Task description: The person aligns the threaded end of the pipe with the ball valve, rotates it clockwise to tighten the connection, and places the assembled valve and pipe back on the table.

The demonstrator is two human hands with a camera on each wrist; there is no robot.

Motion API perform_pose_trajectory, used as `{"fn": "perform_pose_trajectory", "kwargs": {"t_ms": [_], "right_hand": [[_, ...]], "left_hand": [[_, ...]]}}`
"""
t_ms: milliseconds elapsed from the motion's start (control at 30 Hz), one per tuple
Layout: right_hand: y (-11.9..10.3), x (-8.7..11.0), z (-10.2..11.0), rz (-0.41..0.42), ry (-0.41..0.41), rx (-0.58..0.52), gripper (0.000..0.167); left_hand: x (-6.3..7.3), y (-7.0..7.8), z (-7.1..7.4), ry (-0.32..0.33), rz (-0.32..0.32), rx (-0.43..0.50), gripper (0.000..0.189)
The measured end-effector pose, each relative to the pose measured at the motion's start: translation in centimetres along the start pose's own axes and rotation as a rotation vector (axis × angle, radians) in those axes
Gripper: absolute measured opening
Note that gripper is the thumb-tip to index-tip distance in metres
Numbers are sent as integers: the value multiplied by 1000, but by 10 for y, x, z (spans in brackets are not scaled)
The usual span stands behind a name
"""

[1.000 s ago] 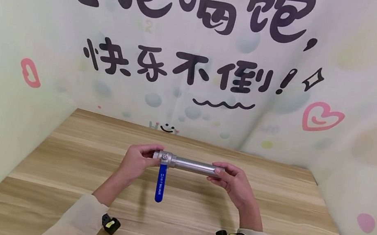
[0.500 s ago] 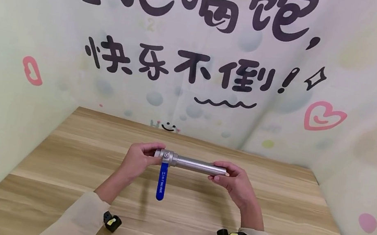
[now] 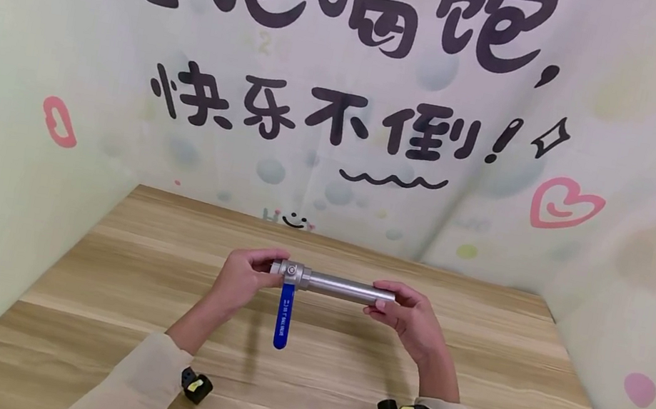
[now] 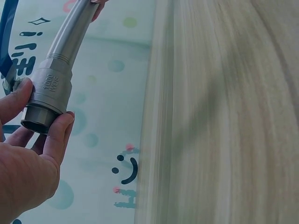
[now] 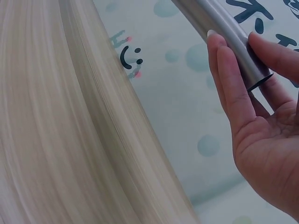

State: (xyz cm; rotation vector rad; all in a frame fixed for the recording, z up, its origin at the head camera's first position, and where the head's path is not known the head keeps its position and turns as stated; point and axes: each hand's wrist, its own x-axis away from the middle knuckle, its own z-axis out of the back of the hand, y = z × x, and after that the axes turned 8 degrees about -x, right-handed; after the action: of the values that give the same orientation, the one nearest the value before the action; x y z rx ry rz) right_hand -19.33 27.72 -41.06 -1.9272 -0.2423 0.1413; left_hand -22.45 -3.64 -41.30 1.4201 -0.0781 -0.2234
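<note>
A ball valve [image 3: 293, 272] with a blue lever handle [image 3: 284, 316] is joined to a straight steel pipe [image 3: 343, 288], and the pair is held level above the table. My left hand [image 3: 239, 278] grips the valve body at its free end, thumb on the near side. In the left wrist view the open mouth of the valve [image 4: 39, 117] shows between thumb and fingers. My right hand [image 3: 413, 319] pinches the far right end of the pipe. The right wrist view shows the fingers [image 5: 231, 79] along one side of the pipe and the thumb on the other. The lever hangs toward me.
Below the hands lies a wood-grain table [image 3: 307, 404], with shadows of the arms on it. A printed cloth wall [image 3: 330, 190] stands behind and at both sides. Black wrist cameras [image 3: 196, 386] jut from both sleeves.
The right thumb and fingers have shifted slightly on the pipe's end. The valve and pipe stay almost in place, with the lever still hanging toward me.
</note>
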Motion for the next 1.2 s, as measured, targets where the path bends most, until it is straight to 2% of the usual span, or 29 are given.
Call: {"fn": "perform_pose_trajectory", "kwargs": {"t_ms": [300, 500, 733, 900, 1067, 1200], "right_hand": [[2, -3, 1, 13, -7, 7, 25], [4, -4, -1, 22, -5, 40, 37], [4, -3, 1, 19, 21, 60, 31], [4, -4, 0, -6, 32, 61, 44], [4, -3, 3, 1, -4, 65, 40], [5, -2, 5, 27, -44, 90, 43]], "left_hand": [[2, 3, 2, -3, -6, 11, 36], [3, 3, 3, 3, -11, 14, 37], [2, 3, 0, -3, -5, 28, 37], [2, 3, -1, 17, 4, 19, 38], [2, 1, -1, 13, 3, 16, 37], [1, 0, -1, 13, 1, -1, 37]]}}
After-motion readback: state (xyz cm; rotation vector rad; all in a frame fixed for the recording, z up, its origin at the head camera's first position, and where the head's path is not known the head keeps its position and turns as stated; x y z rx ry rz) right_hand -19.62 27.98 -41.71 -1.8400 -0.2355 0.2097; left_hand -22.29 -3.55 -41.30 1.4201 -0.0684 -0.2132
